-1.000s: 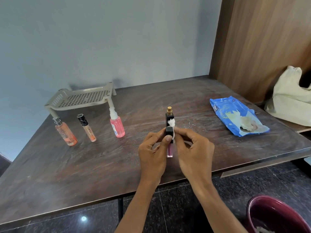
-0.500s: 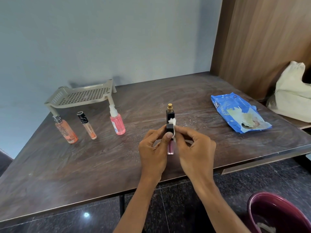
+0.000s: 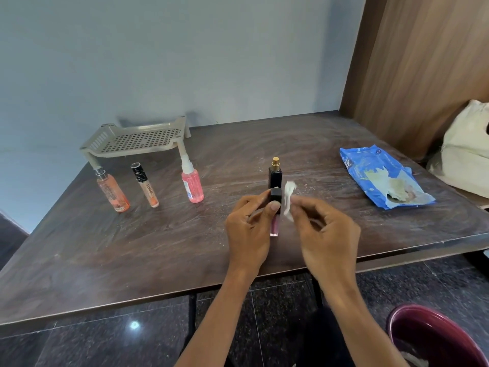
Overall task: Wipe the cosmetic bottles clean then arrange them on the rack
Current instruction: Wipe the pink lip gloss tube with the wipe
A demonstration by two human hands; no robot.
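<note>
Lip gloss tube (image 3: 275,207) pinched upright by left hand (image 3: 250,229) above table (image 3: 132,247), cap exposed for wiping; wipe (image 3: 288,200) pinched in right hand (image 3: 325,231), just beside; rack (image 3: 137,140) bare

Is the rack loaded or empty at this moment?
Empty. The rack's perforated shelf shows nothing on it; three bottles stand on the table in front of it.

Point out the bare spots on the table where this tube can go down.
Free: the wide stretch left of the left hand, in front of the three bottles; also between the dark perfume bottle and the blue wipes pack. Crowded: beneath the rack.
</note>
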